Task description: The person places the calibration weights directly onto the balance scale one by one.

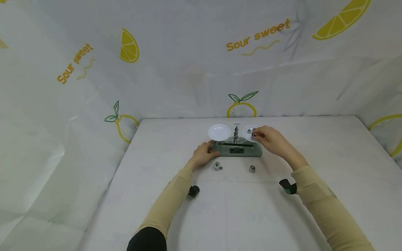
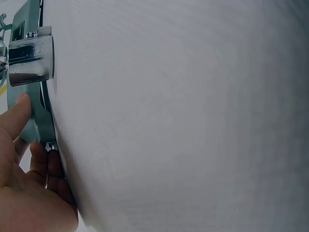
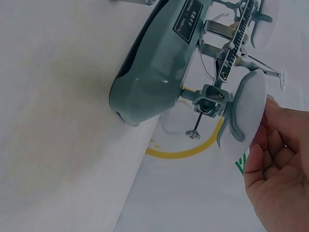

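A green balance scale with a white left pan and a white right pan stands toward the far side of the table. My left hand grips the left end of its base, thumb on the front face and fingers around the end. Small metal weights sit on the right pan. Over that pan, my right hand pinches a small metal weight between thumb and fingertips. From the right wrist, the right pan hides the fingertips and the weight.
Before the scale's left half stands a shiny metal cylinder weight, with a smaller piece beside it. Another metal weight stands in front of the right half. A white lemon-printed sheet hangs behind the table.
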`<state>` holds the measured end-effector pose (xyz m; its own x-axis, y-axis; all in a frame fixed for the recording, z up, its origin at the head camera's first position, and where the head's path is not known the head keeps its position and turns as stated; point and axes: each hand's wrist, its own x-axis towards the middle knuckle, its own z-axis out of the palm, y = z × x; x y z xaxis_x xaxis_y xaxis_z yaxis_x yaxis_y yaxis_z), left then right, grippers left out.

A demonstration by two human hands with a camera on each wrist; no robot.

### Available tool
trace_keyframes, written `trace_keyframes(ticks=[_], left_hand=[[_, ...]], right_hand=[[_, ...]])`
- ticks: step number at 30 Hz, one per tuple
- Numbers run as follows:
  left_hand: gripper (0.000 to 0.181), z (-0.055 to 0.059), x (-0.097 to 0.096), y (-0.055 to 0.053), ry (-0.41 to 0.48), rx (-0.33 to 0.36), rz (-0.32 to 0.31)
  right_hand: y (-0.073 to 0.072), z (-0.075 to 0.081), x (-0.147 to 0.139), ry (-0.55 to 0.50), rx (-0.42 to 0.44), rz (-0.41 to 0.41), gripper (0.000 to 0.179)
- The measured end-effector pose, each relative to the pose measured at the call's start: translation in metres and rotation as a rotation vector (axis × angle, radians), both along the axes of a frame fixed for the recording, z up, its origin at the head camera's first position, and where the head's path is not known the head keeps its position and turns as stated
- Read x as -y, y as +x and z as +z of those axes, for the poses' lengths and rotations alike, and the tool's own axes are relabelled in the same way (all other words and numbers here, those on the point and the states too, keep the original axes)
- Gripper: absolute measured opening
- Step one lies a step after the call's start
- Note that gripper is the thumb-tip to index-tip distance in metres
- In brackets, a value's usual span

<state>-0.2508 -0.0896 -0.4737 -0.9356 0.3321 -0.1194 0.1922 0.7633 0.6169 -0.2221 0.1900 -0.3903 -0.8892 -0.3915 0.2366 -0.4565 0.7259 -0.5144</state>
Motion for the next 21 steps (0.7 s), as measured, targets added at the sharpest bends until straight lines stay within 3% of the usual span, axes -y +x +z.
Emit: trace_keyframes(ticks=[11, 21], left_hand=[[0.058, -0.001, 0.000, 0.000, -0.014, -0.005, 0.001], [0.058, -0.001, -0.001, -0.001, -0.017, -0.015, 0.004]], right_hand=[[-0.012, -0.003, 0.003, 0.029, 0.070, -0.029, 0.021], [-0.016, -0.004, 0.003, 0.013, 0.084, -0.028, 0.021]])
